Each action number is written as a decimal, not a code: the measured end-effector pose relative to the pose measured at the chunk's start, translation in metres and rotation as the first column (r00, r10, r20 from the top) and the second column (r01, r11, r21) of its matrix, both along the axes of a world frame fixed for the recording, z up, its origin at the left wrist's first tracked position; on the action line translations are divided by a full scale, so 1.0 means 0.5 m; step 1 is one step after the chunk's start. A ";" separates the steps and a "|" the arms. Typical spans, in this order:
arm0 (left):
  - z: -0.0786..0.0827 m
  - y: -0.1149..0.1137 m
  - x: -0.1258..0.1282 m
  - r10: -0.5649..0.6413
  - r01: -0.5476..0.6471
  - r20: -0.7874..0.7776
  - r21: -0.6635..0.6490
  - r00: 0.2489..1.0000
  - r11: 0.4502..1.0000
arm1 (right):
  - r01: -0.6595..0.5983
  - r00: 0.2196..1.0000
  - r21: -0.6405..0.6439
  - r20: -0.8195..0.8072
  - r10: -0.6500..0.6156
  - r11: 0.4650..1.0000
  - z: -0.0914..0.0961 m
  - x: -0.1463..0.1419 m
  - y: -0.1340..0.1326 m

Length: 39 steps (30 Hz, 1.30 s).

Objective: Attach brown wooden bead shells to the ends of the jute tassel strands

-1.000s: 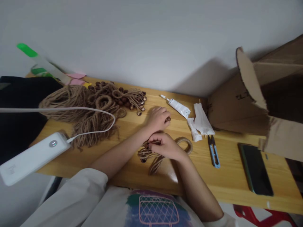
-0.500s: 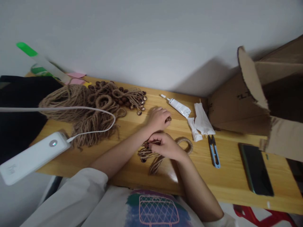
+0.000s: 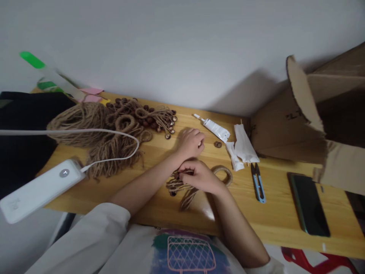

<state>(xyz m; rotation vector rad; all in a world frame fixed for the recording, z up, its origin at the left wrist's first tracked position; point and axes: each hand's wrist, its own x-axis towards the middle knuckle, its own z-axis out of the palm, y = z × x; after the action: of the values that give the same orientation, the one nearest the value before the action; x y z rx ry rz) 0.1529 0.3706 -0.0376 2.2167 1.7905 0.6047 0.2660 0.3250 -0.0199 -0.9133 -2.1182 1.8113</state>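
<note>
My left hand (image 3: 192, 142) lies on the wooden table, its arm crossing in front of my right hand's side. Its fingers are curled closed; a small pale spot shows at them, too small to name. A brown nut-like bead (image 3: 218, 144) rests on the table just right of it. My right hand (image 3: 199, 176) pinches a dark brown bead (image 3: 177, 175) among strands of jute cord (image 3: 178, 185). The cord's loose ends fan out below that hand. A cord-wrapped ring (image 3: 228, 174) sticks out behind its wrist. A further dark bead (image 3: 172, 193) lies under the cords.
A jute heap (image 3: 76, 121) with rings and brown beads fills the back left. A white power bank (image 3: 42, 190) trails a cable. To the right are a glue tube (image 3: 217, 130), white paper packets (image 3: 243, 144), blue thread snips (image 3: 259, 186), a phone (image 3: 309, 205) and a cardboard box (image 3: 279, 125).
The brown bead that was at my left fingertips now lies on the table to their right. The left fingers have curled in slightly. My right hand and the cords have stayed in place.
</note>
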 end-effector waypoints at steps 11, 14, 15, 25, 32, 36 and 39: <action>0.001 -0.003 0.001 0.008 -0.009 0.033 0.007 0.999 1.000 | -0.001 1.000 0.008 -0.006 0.001 1.000 0.001 -0.002 0.002; 0.001 -0.005 0.001 -0.001 0.001 0.044 0.004 0.999 1.000 | -0.001 1.000 0.011 -0.008 0.001 1.000 0.001 -0.002 0.001; 0.000 -0.005 0.001 -0.010 0.010 0.043 0.005 0.999 1.000 | -0.001 1.000 0.015 -0.002 0.001 1.000 0.001 -0.002 0.000; 0.004 -0.014 0.006 -0.240 0.245 -0.065 0.078 0.969 0.966 | -0.074 0.997 -0.028 -0.012 0.074 0.997 0.006 0.003 0.004; 0.000 -0.016 0.012 -0.419 0.424 -0.099 0.037 0.903 0.905 | -0.142 0.989 -0.029 -0.050 0.141 0.989 0.016 0.004 0.007; -0.006 -0.014 0.012 -0.414 0.417 -0.117 0.002 0.903 0.909 | -0.141 0.989 -0.029 -0.038 0.140 0.990 0.017 0.003 0.005; -0.007 -0.013 0.012 -0.418 0.419 -0.124 -0.015 0.900 0.908 | -0.142 0.989 -0.025 -0.040 0.141 0.990 0.016 0.004 0.004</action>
<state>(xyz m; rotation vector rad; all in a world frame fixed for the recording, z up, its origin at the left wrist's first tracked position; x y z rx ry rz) 0.1588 0.3640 -0.0410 2.5861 1.2877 0.3903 0.2678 0.3269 -0.0120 -0.7453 -2.1906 1.9128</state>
